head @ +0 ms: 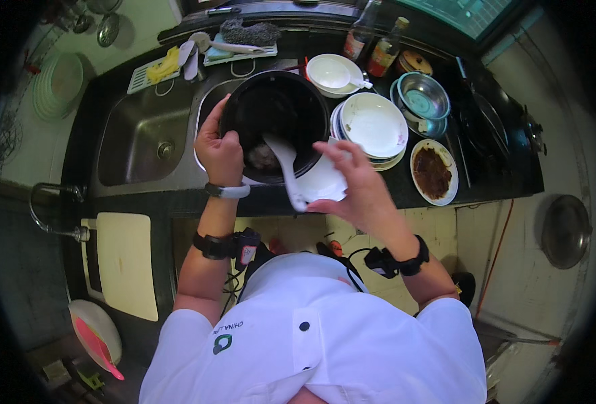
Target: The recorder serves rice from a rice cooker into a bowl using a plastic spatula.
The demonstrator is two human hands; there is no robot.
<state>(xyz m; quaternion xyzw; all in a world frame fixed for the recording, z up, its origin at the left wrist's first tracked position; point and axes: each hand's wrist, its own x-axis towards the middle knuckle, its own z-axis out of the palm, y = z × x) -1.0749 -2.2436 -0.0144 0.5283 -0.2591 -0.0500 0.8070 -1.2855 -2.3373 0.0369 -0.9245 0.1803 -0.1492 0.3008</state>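
Note:
My left hand point(219, 146) grips the left rim of a deep black inner pot point(272, 101), tilted over the right sink basin. A pale clump of what looks like rice point(262, 156) lies inside on the near side. Across the pot's near rim rests a white rice paddle point(288, 169), its head inside and its handle pointing toward me. My right hand point(353, 187), slightly blurred, has its fingers spread, with the thumb at or close to the handle's end; contact is hard to tell. Under that hand a white dish point(323, 182) is partly hidden.
Stacked plates point(374, 123), white bowls point(328, 73) and metal bowls point(423, 96) crowd the right counter. A plate with brown food remains point(433, 171) sits near the edge. Glass bottles point(385, 48) stand behind. Left are a sink basin point(136, 136) and a cutting board point(126, 262).

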